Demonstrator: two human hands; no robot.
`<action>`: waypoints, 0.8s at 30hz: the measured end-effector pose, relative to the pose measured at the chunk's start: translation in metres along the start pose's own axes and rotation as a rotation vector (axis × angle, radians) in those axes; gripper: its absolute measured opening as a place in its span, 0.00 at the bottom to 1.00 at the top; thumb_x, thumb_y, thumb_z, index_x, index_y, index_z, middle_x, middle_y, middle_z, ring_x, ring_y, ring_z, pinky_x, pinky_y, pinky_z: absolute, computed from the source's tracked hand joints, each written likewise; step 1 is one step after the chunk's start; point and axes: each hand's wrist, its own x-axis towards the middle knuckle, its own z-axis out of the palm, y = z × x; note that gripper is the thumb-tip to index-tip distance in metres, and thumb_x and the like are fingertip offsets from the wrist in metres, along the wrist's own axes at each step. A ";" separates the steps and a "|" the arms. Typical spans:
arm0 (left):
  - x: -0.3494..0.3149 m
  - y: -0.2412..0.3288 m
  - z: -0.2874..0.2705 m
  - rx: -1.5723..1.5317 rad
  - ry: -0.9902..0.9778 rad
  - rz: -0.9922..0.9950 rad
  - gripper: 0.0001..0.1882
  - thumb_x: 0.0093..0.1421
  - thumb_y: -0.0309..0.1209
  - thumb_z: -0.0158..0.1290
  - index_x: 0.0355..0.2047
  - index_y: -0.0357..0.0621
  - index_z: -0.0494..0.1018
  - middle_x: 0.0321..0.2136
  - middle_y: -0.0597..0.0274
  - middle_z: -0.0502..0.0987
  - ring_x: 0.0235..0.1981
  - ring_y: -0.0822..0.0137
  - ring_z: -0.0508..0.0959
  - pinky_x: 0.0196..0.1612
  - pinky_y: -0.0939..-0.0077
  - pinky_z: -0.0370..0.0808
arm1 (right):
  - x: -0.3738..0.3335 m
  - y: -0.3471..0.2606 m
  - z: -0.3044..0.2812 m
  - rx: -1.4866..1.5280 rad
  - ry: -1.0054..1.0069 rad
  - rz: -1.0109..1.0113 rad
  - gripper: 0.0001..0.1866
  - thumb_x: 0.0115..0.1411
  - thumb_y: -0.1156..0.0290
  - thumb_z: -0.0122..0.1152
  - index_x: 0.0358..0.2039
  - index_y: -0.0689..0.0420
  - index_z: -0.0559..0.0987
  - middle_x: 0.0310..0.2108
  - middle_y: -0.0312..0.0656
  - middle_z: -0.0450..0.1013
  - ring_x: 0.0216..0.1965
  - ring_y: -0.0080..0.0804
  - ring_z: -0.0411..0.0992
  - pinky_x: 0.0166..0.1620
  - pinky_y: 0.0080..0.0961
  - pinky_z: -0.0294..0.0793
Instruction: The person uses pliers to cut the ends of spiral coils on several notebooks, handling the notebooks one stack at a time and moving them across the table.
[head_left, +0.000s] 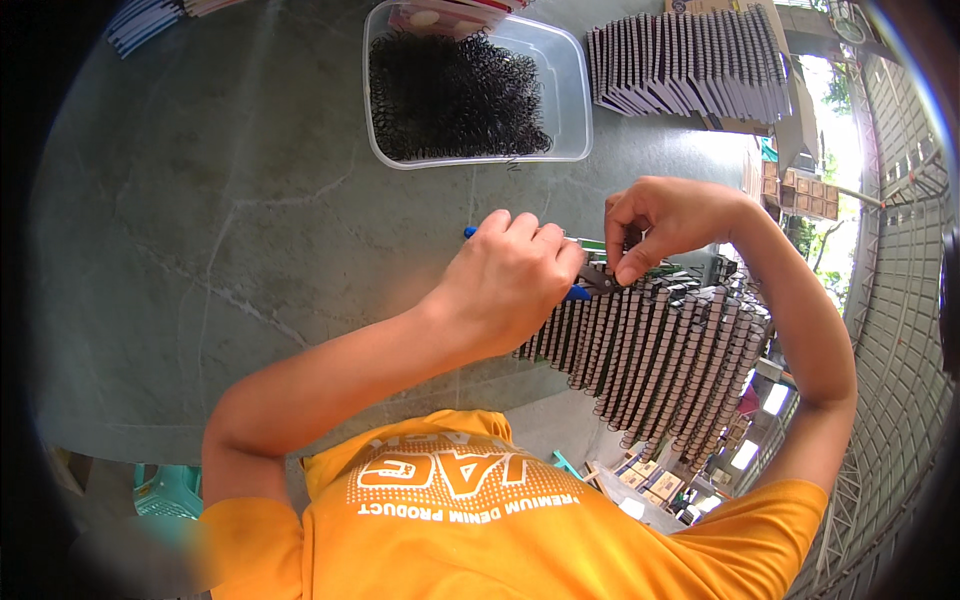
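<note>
My left hand (505, 285) is closed around blue-handled pliers (598, 281). Their dark jaws reach the upper edge of a row of spiral-bound notebooks (655, 350). Across from it, my right hand (675, 222) has thumb and forefinger pinched together just beside the jaws, at the end of a notebook's black coil; what lies between the fingertips is too small to make out clearly. The notebooks stand packed side by side, black coils showing, at the near right edge of the table.
A clear plastic tub (583, 125) holding a heap of black coil pieces sits on the dark marbled table (200, 250). Right of it stands another row of spiral-bound notebooks (690, 65) by a cardboard box (797, 115). More booklets (145, 22) lie far left. A green stool (168, 492) is below.
</note>
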 end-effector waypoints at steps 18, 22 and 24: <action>0.001 0.009 -0.011 -0.033 -0.111 0.018 0.20 0.40 0.25 0.59 0.37 0.37 0.73 0.33 0.56 0.73 0.37 0.57 0.72 0.43 0.64 0.68 | -0.005 -0.004 0.000 -0.103 0.004 -0.149 0.12 0.52 0.67 0.66 0.36 0.58 0.82 0.29 0.37 0.78 0.29 0.23 0.74 0.34 0.21 0.74; -0.002 0.014 -0.018 -0.034 -0.137 -0.015 0.21 0.39 0.26 0.59 0.37 0.37 0.72 0.33 0.56 0.73 0.37 0.57 0.72 0.41 0.65 0.68 | -0.005 -0.010 -0.001 -0.059 -0.023 -0.069 0.10 0.51 0.73 0.66 0.35 0.61 0.82 0.31 0.39 0.74 0.29 0.25 0.73 0.34 0.21 0.74; -0.004 0.015 -0.024 0.022 -0.107 0.007 0.23 0.39 0.26 0.59 0.39 0.37 0.72 0.34 0.56 0.73 0.37 0.58 0.72 0.42 0.64 0.67 | -0.006 -0.013 -0.001 -0.029 -0.023 -0.052 0.10 0.51 0.73 0.66 0.35 0.61 0.82 0.31 0.39 0.74 0.29 0.25 0.74 0.33 0.21 0.75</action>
